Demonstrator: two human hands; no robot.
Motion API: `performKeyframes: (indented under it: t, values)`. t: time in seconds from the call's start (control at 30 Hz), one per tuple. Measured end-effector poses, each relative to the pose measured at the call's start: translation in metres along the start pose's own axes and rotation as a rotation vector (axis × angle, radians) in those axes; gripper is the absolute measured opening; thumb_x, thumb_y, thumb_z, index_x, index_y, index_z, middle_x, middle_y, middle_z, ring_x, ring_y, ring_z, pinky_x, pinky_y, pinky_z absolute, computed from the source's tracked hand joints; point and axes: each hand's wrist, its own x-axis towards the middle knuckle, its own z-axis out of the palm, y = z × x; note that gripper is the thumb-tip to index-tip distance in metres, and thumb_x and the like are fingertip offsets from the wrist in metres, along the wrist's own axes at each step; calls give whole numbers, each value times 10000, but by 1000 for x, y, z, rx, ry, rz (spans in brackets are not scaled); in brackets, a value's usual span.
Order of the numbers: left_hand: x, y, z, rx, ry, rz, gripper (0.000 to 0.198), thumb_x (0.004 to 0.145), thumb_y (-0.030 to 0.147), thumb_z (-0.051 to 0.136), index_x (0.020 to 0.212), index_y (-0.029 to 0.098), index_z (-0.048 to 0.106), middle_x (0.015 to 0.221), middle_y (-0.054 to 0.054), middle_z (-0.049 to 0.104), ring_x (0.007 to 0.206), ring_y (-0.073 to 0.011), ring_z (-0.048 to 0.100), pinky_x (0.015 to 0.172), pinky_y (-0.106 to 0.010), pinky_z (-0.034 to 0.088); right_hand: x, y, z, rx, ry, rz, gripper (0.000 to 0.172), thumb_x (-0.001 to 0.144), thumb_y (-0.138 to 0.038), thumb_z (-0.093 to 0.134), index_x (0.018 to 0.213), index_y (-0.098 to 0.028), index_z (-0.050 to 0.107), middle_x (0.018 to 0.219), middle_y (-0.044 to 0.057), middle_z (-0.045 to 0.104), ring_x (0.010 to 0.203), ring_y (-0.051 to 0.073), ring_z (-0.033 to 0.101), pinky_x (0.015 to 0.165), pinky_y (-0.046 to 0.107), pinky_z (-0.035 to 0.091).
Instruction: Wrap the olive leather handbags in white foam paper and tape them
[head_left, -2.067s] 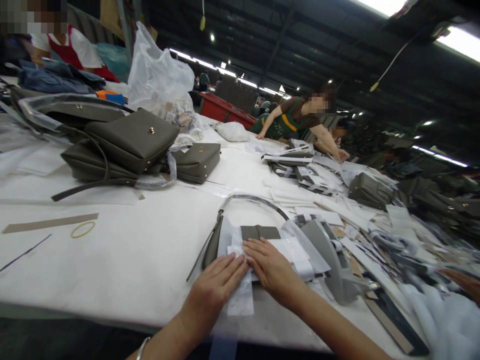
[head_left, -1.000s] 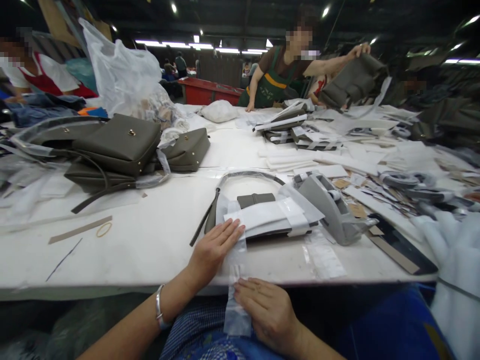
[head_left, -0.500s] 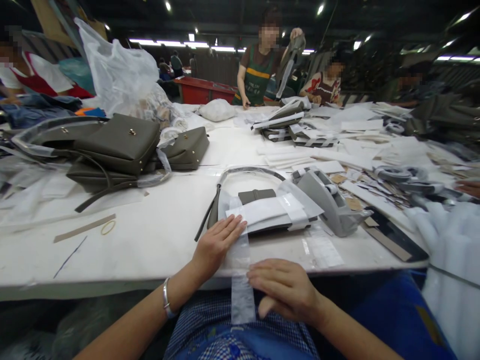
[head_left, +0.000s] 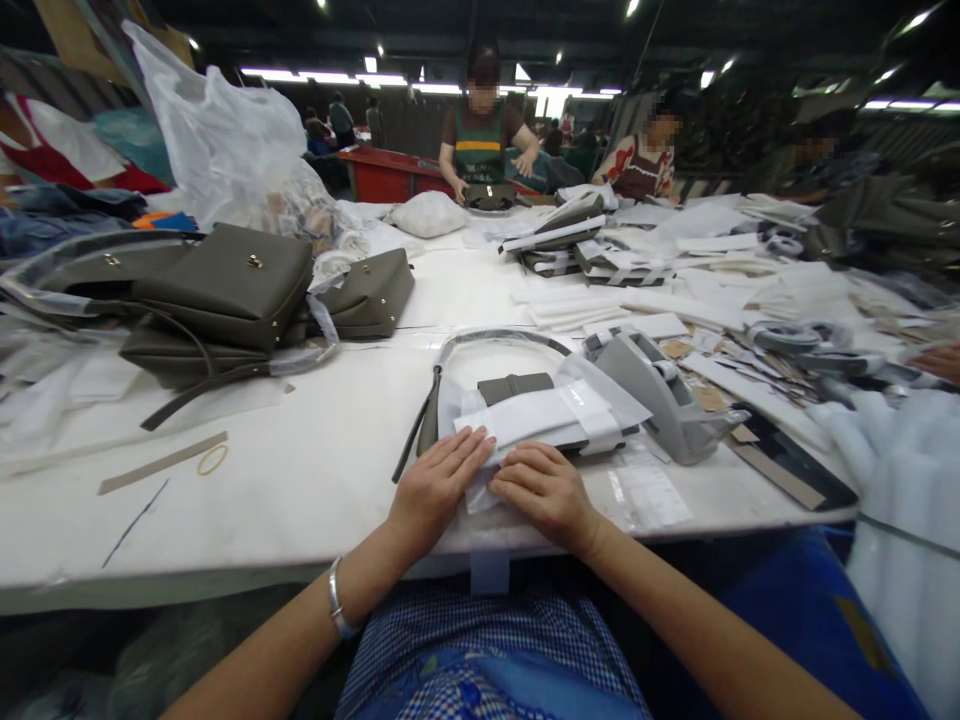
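Note:
In front of me a dark olive handbag (head_left: 516, 388) lies wrapped in white sheets (head_left: 525, 418), its strap (head_left: 501, 338) arched behind it. My left hand (head_left: 439, 488) rests flat on the near left of the white wrapping, fingers stretched out. Beside it, my right hand (head_left: 551, 495) has its fingers bent and together at the bag's near edge, on a clear plastic strip (head_left: 481, 496). A short piece of strip hangs over the table edge below; the fingers hide part of it. A grey tape dispenser (head_left: 660, 400) stands right of the bag.
More olive handbags (head_left: 225, 290) are stacked at left, near a large clear plastic bag (head_left: 217, 140). Wrapped bags (head_left: 600, 245) and white sheets pile up at right. A rubber band (head_left: 212, 460) lies on the white table (head_left: 300, 480). Co-workers stand across it.
My right hand has moved up from the hanging strip to the bag's near edge, fingers now bent. Less strip hangs down. My left hand stays. The co-worker opposite has lowered a bag onto the table.

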Motion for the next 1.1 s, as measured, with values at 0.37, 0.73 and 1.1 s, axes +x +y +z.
performKeyframes:
  t: [0.37,0.73,1.1]
  values:
    - [1,1,-1,23,-3,-45,629,873,-57,401,1465,154,373,1501,-126,431,1377,-222,419,1091,-393,464,10,-6,-6,120,44,136,184,945,-120,523,845,-212,648,841,6,696,921,145,633,1028,383,452]
    - [3,-1,-1,-58,-52,-110,758,766,-94,422,1458,214,394,1494,-78,453,1336,-192,475,1086,-355,459,-4,2,3,51,-41,-26,123,952,-110,549,947,-183,647,885,8,737,952,134,673,1037,367,455]
    - [12,-4,-27,-307,-168,-151,580,904,210,554,1458,229,385,1488,-54,463,1374,-219,424,1114,-403,429,-5,6,9,0,25,-66,158,922,-88,590,1026,-179,668,890,13,755,976,140,688,1008,360,487]
